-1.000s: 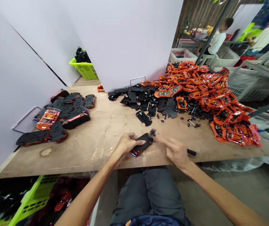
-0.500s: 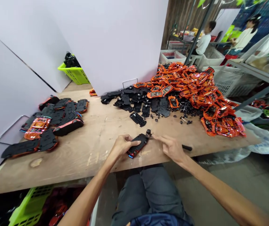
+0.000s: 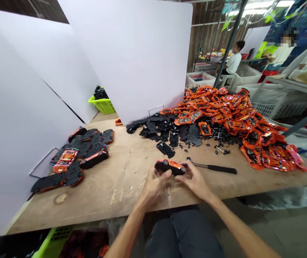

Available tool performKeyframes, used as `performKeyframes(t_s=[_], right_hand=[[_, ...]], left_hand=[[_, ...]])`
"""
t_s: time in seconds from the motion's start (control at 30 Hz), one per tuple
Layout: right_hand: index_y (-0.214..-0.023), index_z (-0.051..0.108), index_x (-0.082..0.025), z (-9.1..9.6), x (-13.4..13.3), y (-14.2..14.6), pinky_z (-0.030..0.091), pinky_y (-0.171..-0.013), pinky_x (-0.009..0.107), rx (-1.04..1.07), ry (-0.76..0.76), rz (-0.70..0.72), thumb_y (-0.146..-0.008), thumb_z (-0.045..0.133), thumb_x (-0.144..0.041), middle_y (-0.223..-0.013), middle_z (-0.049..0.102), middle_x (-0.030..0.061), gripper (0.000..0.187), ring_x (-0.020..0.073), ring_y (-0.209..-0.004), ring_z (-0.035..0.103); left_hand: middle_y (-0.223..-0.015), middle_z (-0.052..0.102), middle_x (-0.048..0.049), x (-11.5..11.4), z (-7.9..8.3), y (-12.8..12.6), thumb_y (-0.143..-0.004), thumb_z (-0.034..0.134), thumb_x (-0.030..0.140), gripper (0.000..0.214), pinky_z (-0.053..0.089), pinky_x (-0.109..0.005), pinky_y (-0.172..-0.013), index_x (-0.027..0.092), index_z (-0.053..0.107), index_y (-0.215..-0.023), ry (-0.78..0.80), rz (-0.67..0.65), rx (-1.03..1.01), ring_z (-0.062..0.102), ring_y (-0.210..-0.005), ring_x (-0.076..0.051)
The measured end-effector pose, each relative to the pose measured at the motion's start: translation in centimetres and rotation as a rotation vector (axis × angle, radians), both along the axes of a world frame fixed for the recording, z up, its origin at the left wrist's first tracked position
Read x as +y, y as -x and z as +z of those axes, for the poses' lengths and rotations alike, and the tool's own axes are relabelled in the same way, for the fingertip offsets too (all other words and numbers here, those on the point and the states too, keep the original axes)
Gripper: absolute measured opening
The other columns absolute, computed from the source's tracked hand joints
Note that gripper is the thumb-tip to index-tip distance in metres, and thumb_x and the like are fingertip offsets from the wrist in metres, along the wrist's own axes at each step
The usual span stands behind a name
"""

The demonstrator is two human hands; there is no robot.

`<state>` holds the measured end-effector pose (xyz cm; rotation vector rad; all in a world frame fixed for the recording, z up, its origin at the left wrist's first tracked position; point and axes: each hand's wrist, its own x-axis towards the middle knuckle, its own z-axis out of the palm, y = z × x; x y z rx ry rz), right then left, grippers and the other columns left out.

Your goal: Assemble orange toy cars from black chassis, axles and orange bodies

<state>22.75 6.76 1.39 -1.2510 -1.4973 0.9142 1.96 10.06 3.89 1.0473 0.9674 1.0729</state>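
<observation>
An orange toy car (image 3: pixel 170 166) with a black underside is held on its side between both hands, just above the wooden table (image 3: pixel 132 157). My left hand (image 3: pixel 156 182) grips its left end, thumb against the black base. Around the right end close the fingers of my right hand (image 3: pixel 193 178). A hammer (image 3: pixel 221 168) with a black handle lies on the table beyond my right hand; its head is partly behind the fingers. Black car bases (image 3: pixel 166 149) and loose wheel axles (image 3: pixel 222 149) lie farther back.
A heap of orange car bodies (image 3: pixel 223 111) covers the back right. Several assembled cars (image 3: pixel 66 160), mostly upside down, lie at the left. White panels (image 3: pixel 132 57) stand behind, beside a green basket (image 3: pixel 103 106). Two people sit or stand in the right background.
My right hand has let go of the hammer, which now lies on the table. The car has been lifted and turned from base-up onto its side, with both hands on it.
</observation>
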Motion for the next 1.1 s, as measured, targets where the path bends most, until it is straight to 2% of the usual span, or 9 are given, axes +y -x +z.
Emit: performKeyframes(t_s=[0.07,0.17,0.3,0.4,0.5,0.67,0.77,0.9,1.1], right_hand=[[-0.115,0.064,-0.024,-0.8,-0.4,0.8,0.057,-0.098,0.037,-0.009,-0.006,-0.01,-0.09,0.075,-0.041,-0.114,0.073,0.0057,0.033,0.0242,-0.106,0.071],[-0.109,0.068,-0.025,-1.8,-0.7,-0.2,0.057,-0.095,0.036,-0.103,-0.036,0.049,-0.09,0.075,-0.038,-0.11,0.073,0.0055,0.024,0.0249,-0.103,0.071],[-0.109,0.069,-0.024,-3.1,-0.6,-1.9,0.058,-0.096,0.038,-0.077,0.011,0.037,-0.083,0.083,-0.04,-0.108,0.073,0.0053,0.034,0.0254,-0.102,0.071],[-0.106,0.07,-0.024,-3.5,-0.8,-2.1,0.06,-0.092,0.037,-0.031,0.033,0.001,-0.078,0.087,-0.043,-0.102,0.074,0.0043,0.037,0.0254,-0.099,0.072],[-0.106,0.074,-0.025,-3.2,-1.3,-2.1,0.058,-0.097,0.038,-0.073,-0.026,-0.014,-0.083,0.083,-0.041,-0.108,0.075,0.0051,0.029,0.0257,-0.104,0.071],[-0.108,0.074,-0.026,-2.5,-1.7,-2.0,0.058,-0.094,0.034,-0.001,-0.034,-0.021,-0.085,0.082,-0.036,-0.108,0.075,0.0042,0.026,0.0239,-0.104,0.07],[-0.106,0.074,-0.026,-2.1,-1.5,-1.8,0.058,-0.093,0.033,0.145,0.007,-0.007,-0.084,0.083,-0.034,-0.107,0.073,0.0041,0.025,0.0221,-0.101,0.07],[-0.104,0.073,-0.026,-0.8,-1.4,-1.2,0.058,-0.089,0.031,0.332,0.063,0.02,-0.08,0.087,-0.032,-0.103,0.072,0.0035,0.029,0.0208,-0.098,0.069],[-0.099,0.07,-0.025,1.3,-2.4,1.2,0.052,-0.078,0.025,0.61,0.185,0.046,-0.073,0.092,-0.041,-0.096,0.067,0.001,0.038,0.0174,-0.088,0.062]], left_hand=[[-0.111,0.077,-0.0079,-0.4,-0.5,0.7,-0.073,0.088,0.038,0.038,0.054,-0.034,-0.097,0.018,0.072,-0.101,-0.065,-0.051,0.069,0.071,-0.105,-0.023],[-0.101,0.078,-0.0065,-0.9,-1.6,2.4,-0.077,0.087,0.034,0.029,0.055,-0.031,-0.091,0.018,0.076,-0.099,-0.178,-0.104,0.277,0.072,-0.096,-0.021],[-0.098,0.081,-0.0062,-1.3,-3.4,3.6,-0.079,0.086,0.029,0.023,0.057,-0.03,-0.086,0.019,0.08,-0.099,-0.384,-0.169,0.445,0.074,-0.092,-0.021],[-0.098,0.083,-0.0046,-1.6,-4.5,3.6,-0.082,0.084,0.027,0.022,0.058,-0.027,-0.081,0.022,0.081,-0.103,-0.423,-0.131,0.521,0.077,-0.087,-0.02],[-0.096,0.084,-0.0035,-2.2,-4.7,3.5,-0.085,0.081,0.024,0.021,0.059,-0.025,-0.074,0.021,0.081,-0.106,-0.42,-0.087,0.536,0.078,-0.081,-0.019],[-0.11,0.083,-0.006,-3.2,-3.4,3.7,-0.094,0.066,0.012,0.034,0.063,-0.025,-0.083,0.021,0.074,-0.125,-0.602,-0.101,0.539,0.08,-0.092,-0.018],[-0.128,0.077,-0.0094,-3.8,-1.9,3.4,-0.096,0.059,0.008,0.043,0.062,-0.028,-0.096,0.021,0.067,-0.136,-0.728,-0.059,0.49,0.077,-0.11,-0.02],[-0.136,0.072,-0.0124,-4.6,0.7,2.4,-0.093,0.061,0.003,0.05,0.056,-0.032,-0.109,0.019,0.063,-0.141,-0.881,-0.033,0.448,0.07,-0.125,-0.023],[-0.141,0.068,-0.0166,-5.5,3.2,-0.1,-0.095,0.056,0.004,0.051,0.056,-0.04,-0.111,0.015,0.058,-0.145,-0.923,0.043,0.318,0.065,-0.132,-0.027]])
